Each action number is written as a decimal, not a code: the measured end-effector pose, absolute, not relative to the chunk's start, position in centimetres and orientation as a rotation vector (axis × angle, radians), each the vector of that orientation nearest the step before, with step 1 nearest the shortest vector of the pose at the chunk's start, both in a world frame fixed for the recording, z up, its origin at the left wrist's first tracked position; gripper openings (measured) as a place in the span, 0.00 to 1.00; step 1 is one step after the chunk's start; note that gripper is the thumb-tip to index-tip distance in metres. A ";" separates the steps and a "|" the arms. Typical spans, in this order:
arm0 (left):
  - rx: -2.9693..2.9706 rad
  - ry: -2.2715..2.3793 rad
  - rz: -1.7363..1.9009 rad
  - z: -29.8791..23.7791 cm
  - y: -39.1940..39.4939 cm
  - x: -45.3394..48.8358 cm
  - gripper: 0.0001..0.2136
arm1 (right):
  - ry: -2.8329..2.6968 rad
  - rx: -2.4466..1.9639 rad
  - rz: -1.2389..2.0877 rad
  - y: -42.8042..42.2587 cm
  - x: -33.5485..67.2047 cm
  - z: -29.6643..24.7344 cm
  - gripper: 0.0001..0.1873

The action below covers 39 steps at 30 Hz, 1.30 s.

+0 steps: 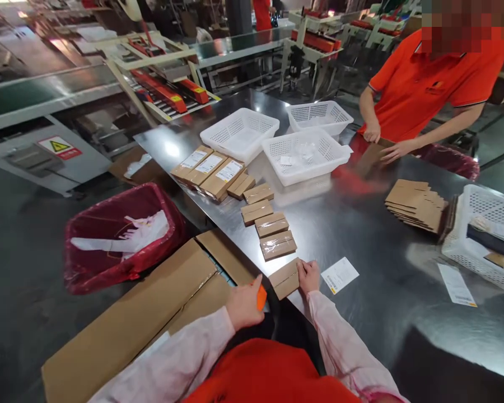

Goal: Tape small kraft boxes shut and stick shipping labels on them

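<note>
At the table's near edge, my right hand (309,276) grips the right end of a small brown cardboard box (284,279). A seam runs along the box's top. Left of it, my left hand (245,305) is closed around a small orange object (261,297); most of that object is hidden, so its kind does not show. A white printed label sheet (340,275) lies on the table just right of my right hand. Beyond the held box, several similar small boxes (278,245) with shiny tape form a line, leading to larger labelled parcels (222,178).
White perforated baskets (277,173) stand on the metal table (361,235). At right are stacked flat cardboard pieces (415,204), another basket (466,240) and a label (457,284). A co-worker (437,84) handles cardboard opposite. Left are a red-lined bin (105,215) and a large carton (130,313).
</note>
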<state>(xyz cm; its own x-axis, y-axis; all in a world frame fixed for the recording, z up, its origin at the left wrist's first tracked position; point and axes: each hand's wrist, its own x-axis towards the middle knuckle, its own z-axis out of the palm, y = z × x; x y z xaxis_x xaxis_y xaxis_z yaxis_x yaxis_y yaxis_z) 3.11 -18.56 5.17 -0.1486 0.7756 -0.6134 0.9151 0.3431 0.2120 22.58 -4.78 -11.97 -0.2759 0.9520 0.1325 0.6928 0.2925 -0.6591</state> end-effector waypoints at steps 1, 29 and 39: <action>1.473 1.977 -0.272 4.9 -17.9 3.6 0.46 | -2.049 -1.462 0.660 -4.8 22.5 -12.0 0.30; 1.613 1.832 -0.050 6.8 -18.3 3.8 0.31 | -2.079 -1.578 0.612 -4.8 20.4 -11.0 0.21; 1.648 1.778 0.048 -1.9 -22.5 1.4 0.34 | -2.420 -1.444 0.438 -7.6 20.6 -7.7 0.17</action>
